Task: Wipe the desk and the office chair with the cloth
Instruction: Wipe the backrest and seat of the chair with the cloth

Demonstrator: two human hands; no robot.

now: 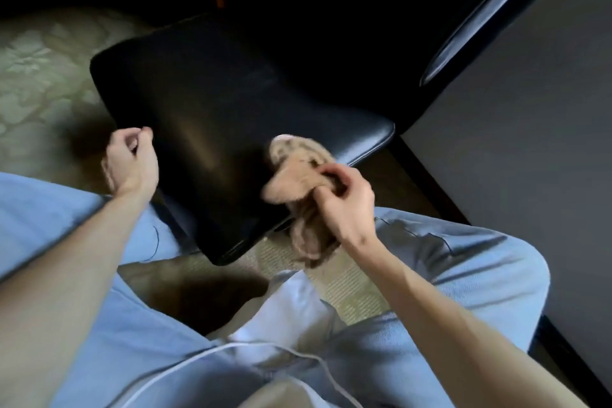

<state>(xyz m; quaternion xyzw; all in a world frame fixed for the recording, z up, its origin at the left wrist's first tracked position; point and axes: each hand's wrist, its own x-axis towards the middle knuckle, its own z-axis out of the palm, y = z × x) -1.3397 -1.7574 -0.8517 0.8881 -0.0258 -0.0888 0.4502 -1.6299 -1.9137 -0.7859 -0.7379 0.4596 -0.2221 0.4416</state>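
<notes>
The black leather seat of the office chair fills the middle of the head view. My right hand grips a tan cloth at the seat's near right edge; part of the cloth lies on the leather and part hangs down below my hand. My left hand is at the seat's near left edge with its fingers curled, and it holds nothing I can see. The chair's black armrest slants across the upper right.
A grey panel with a dark base edge stands to the right of the chair. A pale patterned carpet covers the floor at the left and under the seat. My knees in light blue trousers flank the seat's near corner.
</notes>
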